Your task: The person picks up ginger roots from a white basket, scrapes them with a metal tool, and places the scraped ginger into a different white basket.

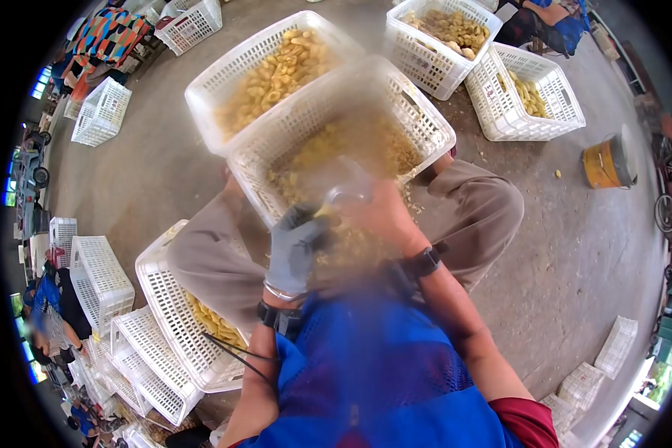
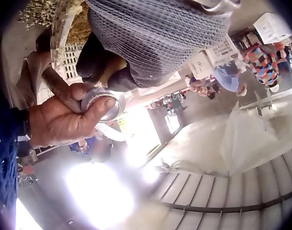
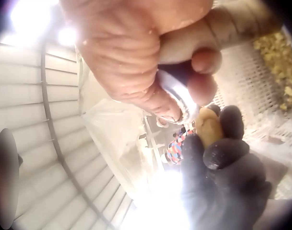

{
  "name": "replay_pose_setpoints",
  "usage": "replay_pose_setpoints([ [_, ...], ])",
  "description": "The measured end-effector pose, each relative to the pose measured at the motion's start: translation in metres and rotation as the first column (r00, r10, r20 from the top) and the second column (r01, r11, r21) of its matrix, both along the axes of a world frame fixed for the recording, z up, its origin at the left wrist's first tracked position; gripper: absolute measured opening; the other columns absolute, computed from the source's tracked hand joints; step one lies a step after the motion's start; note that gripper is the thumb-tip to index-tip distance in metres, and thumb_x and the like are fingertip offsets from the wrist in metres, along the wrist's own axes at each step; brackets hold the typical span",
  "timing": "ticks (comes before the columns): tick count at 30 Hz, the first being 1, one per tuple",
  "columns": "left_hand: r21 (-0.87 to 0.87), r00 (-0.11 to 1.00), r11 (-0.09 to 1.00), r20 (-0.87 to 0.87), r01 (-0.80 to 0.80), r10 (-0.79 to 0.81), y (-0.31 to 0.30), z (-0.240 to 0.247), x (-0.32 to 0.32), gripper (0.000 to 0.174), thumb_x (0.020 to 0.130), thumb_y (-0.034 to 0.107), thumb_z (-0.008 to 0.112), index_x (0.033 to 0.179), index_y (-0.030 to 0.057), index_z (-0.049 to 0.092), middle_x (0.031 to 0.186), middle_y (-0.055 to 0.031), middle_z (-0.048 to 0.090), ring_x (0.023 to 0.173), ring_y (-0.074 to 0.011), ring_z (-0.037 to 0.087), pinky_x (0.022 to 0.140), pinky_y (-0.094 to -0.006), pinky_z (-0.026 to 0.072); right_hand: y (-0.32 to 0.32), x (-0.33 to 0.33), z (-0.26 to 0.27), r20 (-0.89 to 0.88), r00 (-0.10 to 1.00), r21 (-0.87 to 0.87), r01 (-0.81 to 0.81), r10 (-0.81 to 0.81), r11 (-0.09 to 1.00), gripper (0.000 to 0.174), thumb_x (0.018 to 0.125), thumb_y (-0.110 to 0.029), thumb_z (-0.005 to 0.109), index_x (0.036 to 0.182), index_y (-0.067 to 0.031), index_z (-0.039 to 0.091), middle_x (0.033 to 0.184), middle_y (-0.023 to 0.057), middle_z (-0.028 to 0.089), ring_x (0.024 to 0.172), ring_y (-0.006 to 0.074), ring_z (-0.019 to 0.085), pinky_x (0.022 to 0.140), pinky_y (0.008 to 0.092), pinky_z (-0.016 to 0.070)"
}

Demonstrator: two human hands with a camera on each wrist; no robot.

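The left hand, in a grey glove with dark fingertips, pinches a small yellowish piece between thumb and fingers. Close beside it the bare right hand grips a round metal ring-shaped tool, its fingers and thumb curled round the rim. In the right wrist view the tool's edge faces the piece, with a narrow gap between them. Both hands are over the near edge of a white crate holding yellow pieces and scraps; blur covers part of it in the head view.
Beyond stands another white crate of yellow pieces. Two more filled crates are at the upper right, near a yellow bucket. A crate lies by the left knee, with stacked crates beside it. Other people sit farther off.
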State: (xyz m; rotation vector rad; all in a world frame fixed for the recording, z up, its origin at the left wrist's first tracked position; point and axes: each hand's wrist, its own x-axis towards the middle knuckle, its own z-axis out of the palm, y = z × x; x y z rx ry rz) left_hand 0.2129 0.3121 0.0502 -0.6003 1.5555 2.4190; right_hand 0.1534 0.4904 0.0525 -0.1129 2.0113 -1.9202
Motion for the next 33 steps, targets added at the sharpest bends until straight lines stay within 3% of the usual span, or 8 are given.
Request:
replay_pose_setpoints([
  [4, -0.044, 1.000, 0.999, -0.019, 0.009, -0.010, -0.003, -0.002, 0.002, 0.030, 0.090, 0.006, 0.073, 0.117, -0.0035, 0.067, 0.085, -0.0086, 0.071, 0.056, -0.0155, 0.064, 0.049, -0.0273, 0.0500, 0.006, -0.001, 0.010, 0.099, 0.993, 0.030, -0.062, 0.059, 0.998, 0.019, 0.087, -0.015, 0.078, 0.099, -0.0015, 0.070, 0.077, 0.0020, 0.067, 0.058, 0.0084, 0.058, 0.053, 0.0279, 0.0469],
  [8, -0.067, 0.997, 0.997, -0.065, 0.031, -0.036, -0.006, 0.000, 0.011, 0.027, 0.089, 0.002, 0.073, 0.114, -0.0041, 0.068, 0.081, -0.0080, 0.069, 0.049, -0.0148, 0.058, 0.047, -0.0267, 0.0459, 0.021, -0.029, -0.056, -0.147, 0.986, 0.261, 0.114, -0.077, 0.959, 0.024, 0.085, -0.016, 0.078, 0.101, 0.0001, 0.070, 0.077, 0.0039, 0.067, 0.057, 0.0099, 0.059, 0.052, 0.0283, 0.0476],
  [14, -0.126, 0.999, 0.992, -0.032, 0.027, -0.031, -0.004, -0.007, 0.000, 0.029, 0.090, 0.002, 0.071, 0.118, -0.0046, 0.066, 0.078, -0.0087, 0.070, 0.057, -0.0153, 0.065, 0.051, -0.0260, 0.0518, 0.008, -0.016, -0.013, -0.013, 1.000, -0.011, -0.009, 0.008, 1.000, 0.033, 0.085, -0.017, 0.075, 0.111, 0.0032, 0.069, 0.079, 0.0073, 0.069, 0.060, 0.0171, 0.064, 0.052, 0.0318, 0.0501],
  [19, -0.060, 0.992, 0.992, -0.055, 0.115, -0.118, -0.016, -0.006, 0.009, 0.030, 0.089, -0.001, 0.071, 0.118, -0.0043, 0.067, 0.082, -0.0073, 0.071, 0.056, -0.0126, 0.063, 0.051, -0.0245, 0.0495, -0.003, -0.032, -0.048, -0.440, 0.893, 0.456, 0.129, 0.097, 0.880, 0.039, 0.086, -0.019, 0.075, 0.119, 0.0002, 0.070, 0.078, 0.0064, 0.069, 0.059, 0.0176, 0.065, 0.055, 0.0345, 0.0546],
  [21, -0.161, 0.993, 0.982, -0.058, 0.096, -0.107, -0.017, -0.006, 0.008, 0.032, 0.087, -0.003, 0.072, 0.119, -0.0046, 0.067, 0.084, -0.0057, 0.070, 0.058, -0.0107, 0.062, 0.052, -0.0241, 0.0493, 0.001, -0.028, -0.020, -0.185, 0.982, 0.367, 0.093, -0.025, 0.926, 0.038, 0.086, -0.020, 0.074, 0.119, -0.0014, 0.070, 0.078, 0.0065, 0.069, 0.059, 0.0175, 0.065, 0.055, 0.0353, 0.0545],
  [26, -0.307, 0.979, 0.948, -0.155, 0.082, -0.135, -0.017, -0.022, 0.005, 0.054, 0.083, -0.006, 0.072, 0.134, -0.0032, 0.059, 0.094, -0.0049, 0.069, 0.071, -0.0067, 0.062, 0.060, -0.0214, 0.0512, -0.010, -0.011, -0.007, -0.077, 0.997, 0.150, -0.017, 0.029, 0.989, 0.037, 0.084, -0.017, 0.076, 0.118, -0.0028, 0.071, 0.074, 0.0047, 0.067, 0.057, 0.0145, 0.060, 0.053, 0.0340, 0.0501],
  [29, -0.597, 0.926, 0.799, -0.258, 0.071, -0.275, -0.022, -0.039, 0.004, 0.069, 0.078, -0.003, 0.074, 0.144, -0.0003, 0.053, 0.091, -0.0042, 0.069, 0.070, -0.0070, 0.062, 0.063, -0.0223, 0.0520, -0.012, -0.020, -0.002, 0.083, 0.993, 0.145, -0.094, 0.083, 0.985, 0.033, 0.081, -0.017, 0.080, 0.110, -0.0032, 0.073, 0.071, 0.0028, 0.066, 0.057, 0.0123, 0.058, 0.052, 0.0310, 0.0474],
  [33, -0.836, 0.867, 0.540, -0.337, -0.096, -0.368, -0.019, 0.000, 0.004, 0.087, 0.072, 0.005, 0.078, 0.153, 0.0049, 0.046, 0.085, -0.0065, 0.068, 0.068, -0.0090, 0.063, 0.064, -0.0259, 0.0532, -0.012, -0.027, -0.023, -0.142, 0.990, 0.255, 0.048, -0.012, 0.966, 0.023, 0.081, -0.016, 0.079, 0.100, -0.0032, 0.074, 0.071, 0.0026, 0.066, 0.059, 0.0123, 0.060, 0.052, 0.0312, 0.0471],
])
